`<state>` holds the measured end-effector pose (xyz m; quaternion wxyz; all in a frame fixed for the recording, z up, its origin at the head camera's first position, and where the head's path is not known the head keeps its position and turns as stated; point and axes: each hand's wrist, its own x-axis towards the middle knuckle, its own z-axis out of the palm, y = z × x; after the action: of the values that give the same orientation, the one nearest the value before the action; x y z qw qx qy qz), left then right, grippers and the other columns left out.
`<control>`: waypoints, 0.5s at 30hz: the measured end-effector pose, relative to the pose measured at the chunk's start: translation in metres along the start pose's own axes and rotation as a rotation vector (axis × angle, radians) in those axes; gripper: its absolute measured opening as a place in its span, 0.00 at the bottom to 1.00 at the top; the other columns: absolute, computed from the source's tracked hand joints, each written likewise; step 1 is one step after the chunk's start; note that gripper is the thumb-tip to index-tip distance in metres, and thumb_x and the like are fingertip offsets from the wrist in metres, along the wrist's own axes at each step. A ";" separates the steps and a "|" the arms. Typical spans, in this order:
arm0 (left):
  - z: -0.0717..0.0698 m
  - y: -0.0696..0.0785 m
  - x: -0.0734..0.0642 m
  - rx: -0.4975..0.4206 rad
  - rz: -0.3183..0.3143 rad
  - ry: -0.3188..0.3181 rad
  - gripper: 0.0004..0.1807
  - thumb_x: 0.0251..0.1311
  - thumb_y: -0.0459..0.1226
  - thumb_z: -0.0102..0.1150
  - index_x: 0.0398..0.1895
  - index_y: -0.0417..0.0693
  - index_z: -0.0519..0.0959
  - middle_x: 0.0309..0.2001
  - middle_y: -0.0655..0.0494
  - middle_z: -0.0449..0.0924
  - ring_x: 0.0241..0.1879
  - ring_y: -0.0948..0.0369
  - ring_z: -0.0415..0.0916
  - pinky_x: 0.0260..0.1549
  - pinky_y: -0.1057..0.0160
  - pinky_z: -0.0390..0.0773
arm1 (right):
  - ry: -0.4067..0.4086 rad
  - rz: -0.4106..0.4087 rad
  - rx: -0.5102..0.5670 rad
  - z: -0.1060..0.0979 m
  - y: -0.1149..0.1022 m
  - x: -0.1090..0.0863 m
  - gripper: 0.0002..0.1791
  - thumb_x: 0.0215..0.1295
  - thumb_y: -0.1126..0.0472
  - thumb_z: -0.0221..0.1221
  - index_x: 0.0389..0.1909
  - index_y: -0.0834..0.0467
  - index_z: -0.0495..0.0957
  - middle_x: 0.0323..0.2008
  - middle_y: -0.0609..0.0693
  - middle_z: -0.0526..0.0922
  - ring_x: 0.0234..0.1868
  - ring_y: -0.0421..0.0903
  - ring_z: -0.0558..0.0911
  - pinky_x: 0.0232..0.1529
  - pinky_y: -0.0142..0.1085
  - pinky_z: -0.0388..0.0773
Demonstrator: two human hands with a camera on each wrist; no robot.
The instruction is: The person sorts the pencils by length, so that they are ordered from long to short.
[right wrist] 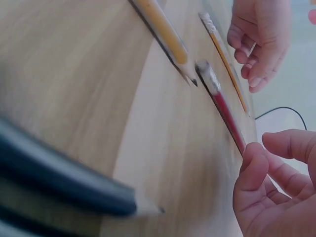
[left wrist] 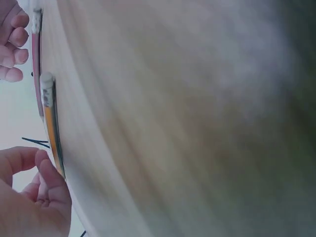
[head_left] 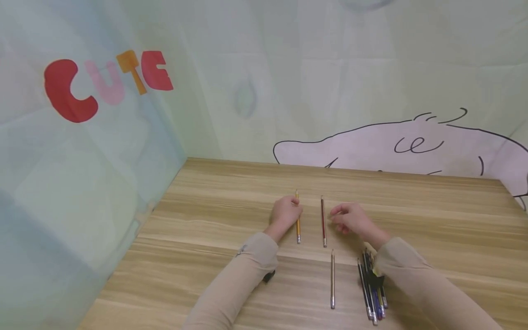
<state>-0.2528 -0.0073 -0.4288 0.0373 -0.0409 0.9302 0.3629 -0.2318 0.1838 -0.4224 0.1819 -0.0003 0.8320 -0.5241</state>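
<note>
1. Head view: nearest, bunched pencils [head_left: 371, 300] lie by the right sleeve [head_left: 429, 279]; a tan pencil [head_left: 332, 279] lies apart.
2. Farther out, the right hand [head_left: 350, 219] is released, loosely curled beside the red pencil [head_left: 323, 224].
3. The left hand [head_left: 285, 212] covers part of the yellow pencil [head_left: 298, 229]; whether it pinches, cannot tell.
4. Spacing and away-pointing tips suggest deliberate alignment.
</note>
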 end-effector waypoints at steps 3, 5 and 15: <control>-0.002 -0.002 0.000 0.009 -0.001 0.013 0.10 0.46 0.37 0.57 0.35 0.50 0.78 0.33 0.56 0.81 0.27 0.62 0.73 0.22 0.70 0.68 | 0.016 0.002 -0.028 0.006 -0.001 0.004 0.14 0.53 0.68 0.56 0.41 0.69 0.72 0.21 0.51 0.76 0.19 0.41 0.72 0.19 0.30 0.71; -0.004 -0.003 0.000 0.013 0.002 0.014 0.10 0.45 0.37 0.57 0.35 0.50 0.78 0.33 0.57 0.82 0.28 0.62 0.74 0.24 0.70 0.69 | 0.029 0.002 -0.052 0.011 -0.001 0.007 0.14 0.52 0.68 0.56 0.41 0.69 0.72 0.20 0.50 0.76 0.17 0.40 0.72 0.18 0.29 0.70; -0.006 -0.007 0.000 0.020 0.009 -0.017 0.14 0.43 0.36 0.60 0.38 0.50 0.78 0.35 0.57 0.82 0.34 0.61 0.77 0.27 0.70 0.71 | 0.101 -0.004 -0.139 0.026 -0.007 0.017 0.10 0.49 0.70 0.58 0.33 0.66 0.70 0.17 0.49 0.74 0.12 0.39 0.68 0.13 0.28 0.67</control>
<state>-0.2523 -0.0166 -0.4293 0.0439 -0.0334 0.9336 0.3540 -0.2412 0.1544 -0.4320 0.1379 0.0118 0.8746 -0.4647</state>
